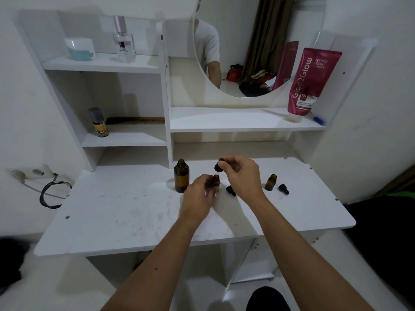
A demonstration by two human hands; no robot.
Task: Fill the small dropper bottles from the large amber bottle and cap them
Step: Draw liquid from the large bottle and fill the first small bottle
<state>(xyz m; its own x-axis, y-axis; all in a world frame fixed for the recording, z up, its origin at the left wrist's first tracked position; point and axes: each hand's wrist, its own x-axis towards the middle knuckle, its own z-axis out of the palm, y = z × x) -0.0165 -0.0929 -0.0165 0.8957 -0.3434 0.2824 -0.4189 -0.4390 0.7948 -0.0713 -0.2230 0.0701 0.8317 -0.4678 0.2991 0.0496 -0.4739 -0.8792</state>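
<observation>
The large amber bottle (181, 176) stands uncapped on the white desk (125, 212). Right beside it my left hand (198, 194) grips a small amber dropper bottle (216, 180), upright on the desk with its mouth open. My right hand (241, 173) holds a black dropper cap (219, 166) by its bulb just above that small bottle; its glass pipette is hard to make out. A second small amber bottle (270, 182) stands uncapped to the right. Two more black dropper caps lie on the desk, one (231, 191) under my right hand and one (283, 189) beside the second bottle.
Shelves rise behind the desk: a small yellow bottle (100, 124) and a comb (134, 120) on the lower left, a perfume bottle (123, 40) above, a red tube (311, 81) by the round mirror (247, 52). A wall socket with a black cable (50, 194) sits at the left.
</observation>
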